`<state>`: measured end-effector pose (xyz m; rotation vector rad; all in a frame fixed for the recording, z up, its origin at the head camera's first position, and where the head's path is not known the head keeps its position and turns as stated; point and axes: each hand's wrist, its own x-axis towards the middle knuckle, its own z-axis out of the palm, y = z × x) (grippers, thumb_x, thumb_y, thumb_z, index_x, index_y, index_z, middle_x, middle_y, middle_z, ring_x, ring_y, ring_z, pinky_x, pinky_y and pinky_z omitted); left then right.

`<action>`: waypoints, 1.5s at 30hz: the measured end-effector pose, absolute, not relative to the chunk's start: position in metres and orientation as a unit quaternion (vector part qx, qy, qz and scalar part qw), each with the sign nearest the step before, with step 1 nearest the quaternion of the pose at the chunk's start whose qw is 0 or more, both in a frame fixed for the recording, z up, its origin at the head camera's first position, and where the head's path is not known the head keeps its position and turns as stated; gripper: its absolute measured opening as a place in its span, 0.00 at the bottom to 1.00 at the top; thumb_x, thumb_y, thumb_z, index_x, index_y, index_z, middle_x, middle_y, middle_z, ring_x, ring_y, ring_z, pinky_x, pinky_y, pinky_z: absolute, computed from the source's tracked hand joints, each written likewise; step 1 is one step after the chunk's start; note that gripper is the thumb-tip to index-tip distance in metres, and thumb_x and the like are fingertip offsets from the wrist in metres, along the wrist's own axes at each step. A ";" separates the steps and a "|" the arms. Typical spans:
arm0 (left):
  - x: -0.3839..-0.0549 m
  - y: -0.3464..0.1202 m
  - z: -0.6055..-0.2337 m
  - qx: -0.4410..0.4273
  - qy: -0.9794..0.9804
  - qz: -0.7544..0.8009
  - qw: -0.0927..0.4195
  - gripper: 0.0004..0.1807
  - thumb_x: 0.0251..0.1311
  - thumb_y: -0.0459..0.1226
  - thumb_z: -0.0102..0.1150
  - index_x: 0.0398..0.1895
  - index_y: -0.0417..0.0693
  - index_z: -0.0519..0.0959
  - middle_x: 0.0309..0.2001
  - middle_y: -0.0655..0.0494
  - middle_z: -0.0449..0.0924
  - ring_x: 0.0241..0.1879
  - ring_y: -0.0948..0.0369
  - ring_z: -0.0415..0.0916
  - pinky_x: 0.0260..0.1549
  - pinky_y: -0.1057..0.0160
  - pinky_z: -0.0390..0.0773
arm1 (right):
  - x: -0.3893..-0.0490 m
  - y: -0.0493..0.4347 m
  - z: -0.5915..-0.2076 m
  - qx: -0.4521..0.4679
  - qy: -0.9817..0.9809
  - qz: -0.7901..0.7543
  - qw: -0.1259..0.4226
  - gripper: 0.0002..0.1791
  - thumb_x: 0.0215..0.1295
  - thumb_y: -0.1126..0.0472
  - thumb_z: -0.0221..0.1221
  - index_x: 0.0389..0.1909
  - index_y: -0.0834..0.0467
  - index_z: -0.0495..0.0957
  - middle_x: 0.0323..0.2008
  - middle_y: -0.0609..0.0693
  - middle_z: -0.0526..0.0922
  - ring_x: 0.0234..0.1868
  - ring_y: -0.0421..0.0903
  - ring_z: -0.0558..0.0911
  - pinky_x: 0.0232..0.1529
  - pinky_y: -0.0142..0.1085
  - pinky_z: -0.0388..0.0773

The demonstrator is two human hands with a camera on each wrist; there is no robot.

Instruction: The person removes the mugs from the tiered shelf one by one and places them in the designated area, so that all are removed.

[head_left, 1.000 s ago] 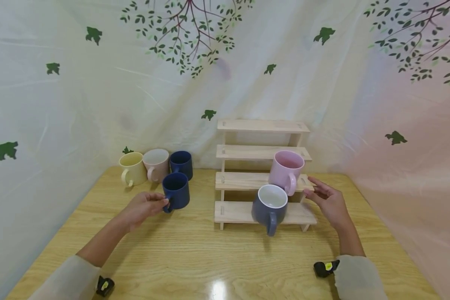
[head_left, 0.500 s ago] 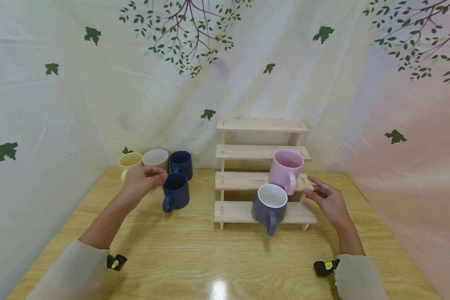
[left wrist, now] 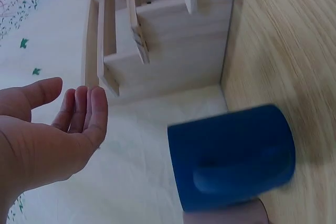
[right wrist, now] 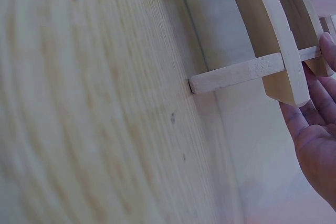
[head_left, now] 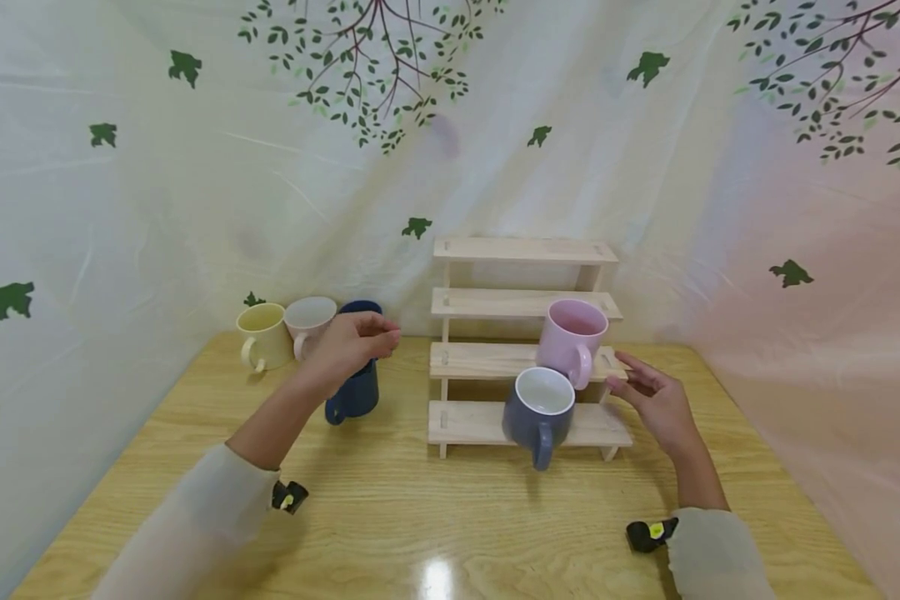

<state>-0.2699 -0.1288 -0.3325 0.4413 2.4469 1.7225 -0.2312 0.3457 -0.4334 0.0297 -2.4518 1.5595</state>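
My left hand [head_left: 345,354] holds nothing, its fingers loosely bent, and hovers over two navy mugs. It covers part of the front navy mug [head_left: 360,395] and most of the back navy mug [head_left: 360,307]. In the left wrist view, a blue mug [left wrist: 231,156] stands apart from the fingers. At the right end of a stepped wooden display stand [head_left: 465,361], my right hand [head_left: 660,414] pinches a shelf board between thumb and fingers. On that stand, a pink mug [head_left: 566,346] sits above a grey-blue mug [head_left: 527,421] with a white inside.
A yellow mug [head_left: 272,340] and a pale pinkish-white mug [head_left: 310,312] stand at the back left of the wooden table [head_left: 420,508]. Behind the table hangs a leaf-printed curtain [head_left: 307,225].
The left hand let go of the front navy mug's handle, rose, and moved right across the navy mugs. The mugs, stand and right hand stayed in place.
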 end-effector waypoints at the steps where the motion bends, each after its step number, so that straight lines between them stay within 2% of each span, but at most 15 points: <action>1: -0.270 -0.123 -0.332 0.149 0.806 0.569 0.060 0.15 0.73 0.38 0.59 0.55 0.37 0.80 0.52 0.43 0.82 0.53 0.49 0.80 0.57 0.51 0.80 | -0.231 0.346 -0.434 0.009 -0.838 0.533 0.117 0.35 0.69 0.48 0.66 0.73 0.55 0.70 0.43 0.39 0.86 0.43 0.32 0.83 0.45 0.21 0.79; 6: -0.271 -0.096 -0.332 0.167 0.794 0.580 0.072 0.14 0.73 0.37 0.59 0.53 0.35 0.81 0.51 0.41 0.82 0.53 0.44 0.79 0.52 0.52 0.83 | -0.232 0.345 -0.434 0.008 -0.837 0.535 0.116 0.34 0.70 0.49 0.66 0.73 0.55 0.70 0.43 0.39 0.86 0.43 0.32 0.83 0.45 0.21 0.79; 14: -0.272 -0.055 -0.338 0.198 0.777 0.589 0.099 0.15 0.72 0.37 0.61 0.53 0.32 0.81 0.47 0.36 0.81 0.46 0.46 0.80 0.47 0.57 0.85 | -0.231 0.345 -0.433 0.006 -0.841 0.528 0.116 0.35 0.69 0.48 0.66 0.73 0.55 0.70 0.43 0.37 0.86 0.44 0.31 0.82 0.45 0.20 0.78; 21: -0.266 -0.025 -0.338 0.206 0.788 0.570 0.112 0.13 0.71 0.41 0.63 0.50 0.42 0.83 0.47 0.43 0.83 0.45 0.46 0.82 0.44 0.59 0.85 | -0.230 0.345 -0.432 -0.007 -0.846 0.522 0.111 0.35 0.68 0.46 0.66 0.73 0.53 0.71 0.44 0.35 0.86 0.45 0.32 0.81 0.44 0.20 0.78; 24: -0.262 -0.013 -0.335 0.212 0.786 0.569 0.117 0.13 0.71 0.41 0.64 0.50 0.43 0.83 0.46 0.46 0.84 0.45 0.46 0.82 0.44 0.59 0.85 | -0.230 0.345 -0.431 -0.007 -0.846 0.521 0.113 0.35 0.68 0.46 0.66 0.73 0.53 0.71 0.44 0.36 0.86 0.45 0.33 0.81 0.44 0.20 0.78; 30: -0.256 0.010 -0.325 0.219 0.772 0.583 0.124 0.11 0.68 0.40 0.66 0.48 0.43 0.84 0.42 0.51 0.84 0.45 0.46 0.82 0.43 0.58 0.86 | -0.231 0.345 -0.432 -0.004 -0.846 0.520 0.117 0.35 0.68 0.46 0.66 0.73 0.54 0.72 0.44 0.36 0.86 0.44 0.32 0.81 0.44 0.20 0.78; 35: -0.252 0.028 -0.319 0.229 0.766 0.586 0.132 0.10 0.68 0.37 0.65 0.49 0.42 0.85 0.42 0.53 0.84 0.42 0.52 0.82 0.46 0.53 0.86 | -0.231 0.346 -0.432 -0.002 -0.849 0.516 0.119 0.35 0.69 0.46 0.66 0.73 0.54 0.71 0.45 0.36 0.85 0.45 0.30 0.80 0.45 0.19 0.77; 41: -0.247 0.046 -0.317 0.245 0.753 0.592 0.151 0.12 0.69 0.35 0.65 0.51 0.40 0.84 0.43 0.53 0.86 0.43 0.52 0.84 0.41 0.60 0.86 | -0.231 0.347 -0.432 0.002 -0.850 0.514 0.120 0.34 0.69 0.47 0.65 0.73 0.55 0.71 0.43 0.34 0.85 0.45 0.29 0.80 0.45 0.18 0.77; 45: -0.245 0.059 -0.318 0.238 0.719 0.627 0.180 0.12 0.68 0.32 0.64 0.52 0.38 0.84 0.45 0.50 0.86 0.47 0.49 0.85 0.42 0.60 0.86 | -0.231 0.346 -0.433 0.001 -0.848 0.517 0.119 0.35 0.69 0.46 0.66 0.72 0.55 0.71 0.43 0.32 0.85 0.45 0.30 0.81 0.45 0.19 0.77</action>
